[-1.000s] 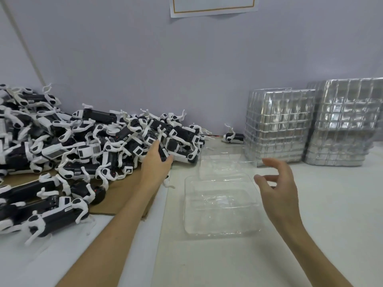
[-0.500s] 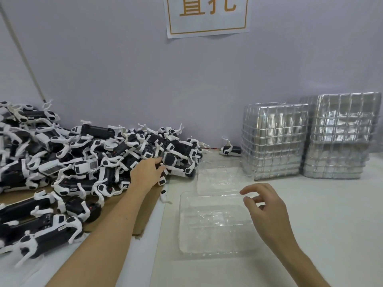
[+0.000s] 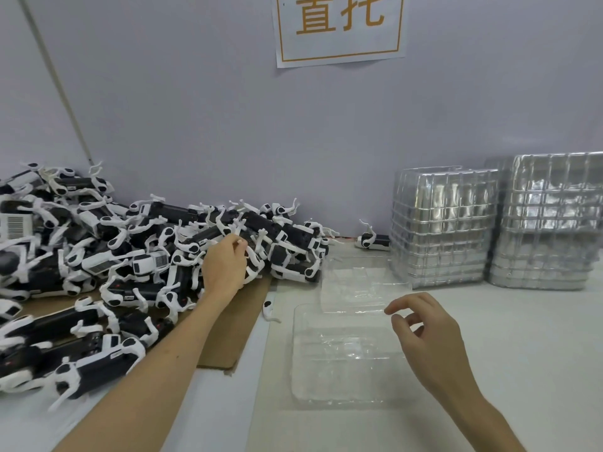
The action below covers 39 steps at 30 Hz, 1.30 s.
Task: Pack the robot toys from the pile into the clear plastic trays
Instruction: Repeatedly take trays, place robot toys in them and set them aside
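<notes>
A big pile of black-and-white robot toys lies on the left of the table. My left hand reaches into the pile's right side, and its fingertips pinch a white leg of one robot toy. One clear plastic tray sits in the middle of the table with nothing in it, and a second clear tray lies just behind it. Over the near tray's right edge hovers my right hand, fingers loosely curled and holding nothing.
Two tall stacks of clear trays stand at the back right. A lone robot toy lies by the wall beside them. A loose white part lies near the cardboard sheet under the pile.
My left hand has moved a little left and deeper into the pile and now pinches a leg. My right hand has drifted down over the near tray. The camera has tilted upward.
</notes>
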Each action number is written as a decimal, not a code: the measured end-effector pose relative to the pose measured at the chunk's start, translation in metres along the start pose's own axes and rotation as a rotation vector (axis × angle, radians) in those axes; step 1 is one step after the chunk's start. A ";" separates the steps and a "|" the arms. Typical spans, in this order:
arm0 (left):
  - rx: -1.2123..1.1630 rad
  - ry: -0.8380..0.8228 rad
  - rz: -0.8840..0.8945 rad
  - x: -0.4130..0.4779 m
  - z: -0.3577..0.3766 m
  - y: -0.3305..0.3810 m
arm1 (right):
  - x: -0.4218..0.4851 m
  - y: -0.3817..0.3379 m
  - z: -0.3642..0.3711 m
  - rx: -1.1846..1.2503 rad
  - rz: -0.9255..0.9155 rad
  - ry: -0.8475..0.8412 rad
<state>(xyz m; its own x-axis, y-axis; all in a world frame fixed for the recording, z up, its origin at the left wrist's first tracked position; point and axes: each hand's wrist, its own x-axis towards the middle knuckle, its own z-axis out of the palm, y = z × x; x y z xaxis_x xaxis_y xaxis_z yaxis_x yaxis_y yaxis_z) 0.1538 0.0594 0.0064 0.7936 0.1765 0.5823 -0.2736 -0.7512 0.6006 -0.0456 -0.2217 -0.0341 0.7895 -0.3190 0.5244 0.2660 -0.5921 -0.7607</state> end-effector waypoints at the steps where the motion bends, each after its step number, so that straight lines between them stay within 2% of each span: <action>1: -0.033 -0.004 -0.005 0.000 -0.003 -0.004 | 0.000 -0.001 0.000 -0.001 -0.002 -0.003; 5: -0.093 0.060 -0.081 0.001 -0.003 -0.016 | -0.001 -0.002 0.000 0.016 0.002 -0.005; 9: -0.247 0.117 -0.319 0.015 -0.005 -0.019 | 0.000 -0.001 -0.002 0.035 0.030 -0.004; 14: -0.780 0.244 -0.793 0.024 -0.006 -0.017 | 0.000 -0.002 -0.001 0.039 0.033 -0.008; 16: -0.932 0.289 -0.894 0.026 -0.003 -0.014 | 0.000 -0.002 -0.001 0.040 0.032 -0.008; 21: -1.158 0.372 -1.015 0.020 -0.005 -0.001 | 0.000 -0.002 -0.001 0.042 0.030 -0.011; 24: -1.296 0.326 -1.090 0.020 -0.007 0.003 | 0.000 -0.002 -0.001 0.036 0.021 -0.011; 30: -1.355 0.348 -1.087 0.013 -0.008 0.011 | -0.001 -0.003 0.001 0.037 0.015 -0.018; 32: -1.269 0.400 -1.022 0.010 -0.007 0.012 | -0.001 -0.003 0.001 0.039 0.015 -0.017; 33: -1.139 0.402 -0.910 0.007 -0.006 0.012 | -0.001 -0.002 0.000 0.040 0.014 -0.017; 34: -0.913 0.376 -0.724 0.004 -0.004 0.010 | -0.001 -0.002 0.000 0.038 0.014 -0.018; 36: -0.457 0.249 -0.201 -0.005 -0.001 0.007 | -0.001 -0.001 0.000 0.035 0.015 -0.023; 37: -0.328 0.168 0.008 -0.011 0.000 0.009 | -0.001 -0.001 0.001 0.032 0.017 -0.026; 39: -0.217 0.089 0.258 -0.017 0.002 0.019 | -0.001 -0.001 0.001 0.024 0.020 -0.028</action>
<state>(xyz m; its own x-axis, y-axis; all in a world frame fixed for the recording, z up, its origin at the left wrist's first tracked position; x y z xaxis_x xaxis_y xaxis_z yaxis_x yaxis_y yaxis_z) 0.1363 0.0409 0.0065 0.6353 0.0597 0.7699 -0.5760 -0.6274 0.5239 -0.0466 -0.2202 -0.0340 0.8099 -0.3098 0.4981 0.2629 -0.5674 -0.7804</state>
